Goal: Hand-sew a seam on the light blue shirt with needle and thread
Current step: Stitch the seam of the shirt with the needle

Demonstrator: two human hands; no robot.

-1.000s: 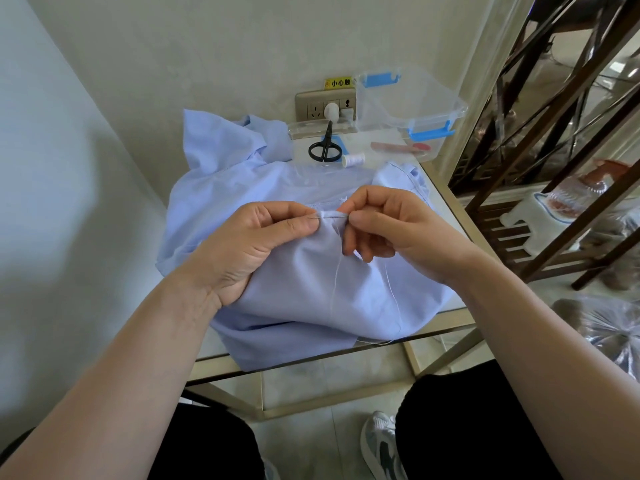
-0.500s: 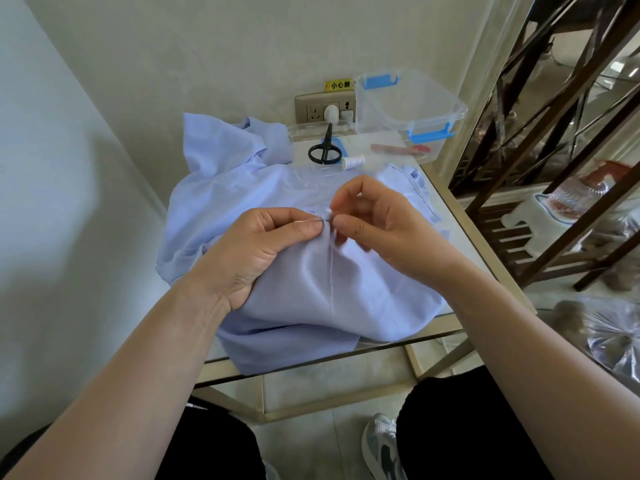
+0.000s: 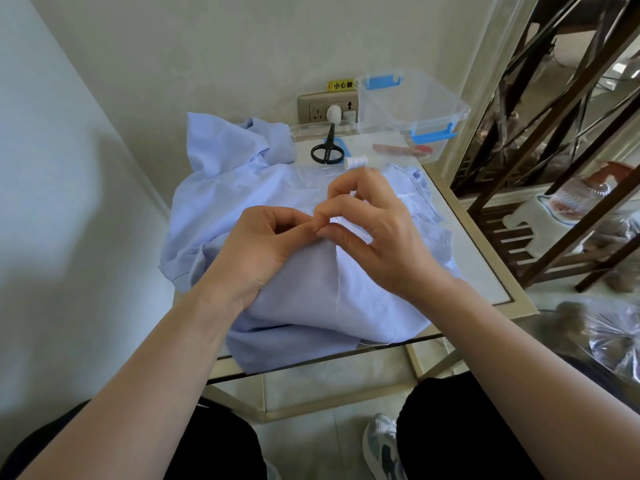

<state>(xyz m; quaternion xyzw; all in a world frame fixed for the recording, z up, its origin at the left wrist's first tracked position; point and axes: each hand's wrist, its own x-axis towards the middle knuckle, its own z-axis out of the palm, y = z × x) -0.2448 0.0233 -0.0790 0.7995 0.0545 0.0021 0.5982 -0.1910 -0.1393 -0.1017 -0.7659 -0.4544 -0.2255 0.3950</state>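
Observation:
The light blue shirt (image 3: 304, 299) lies bunched over a small glass-topped table (image 3: 485, 271). My left hand (image 3: 252, 251) pinches a raised fold of the shirt between thumb and forefinger. My right hand (image 3: 374, 233) sits just to its right, thumb and forefinger pinched together at the same fold, the other fingers lifted. The needle itself is too small to make out between those fingertips. A thin white thread (image 3: 336, 289) hangs from the fold down the cloth toward the table's front edge.
Black scissors (image 3: 327, 150) and a white thread spool (image 3: 356, 162) lie behind the shirt. A clear plastic box with blue clips (image 3: 412, 109) stands at the back right by a wall socket (image 3: 327, 106). A dark wooden rack (image 3: 554, 150) stands to the right.
My right hand has moved left to the fold and raised its outer fingers. The loose thread loop that hung on the cloth has drawn in to a single strand.

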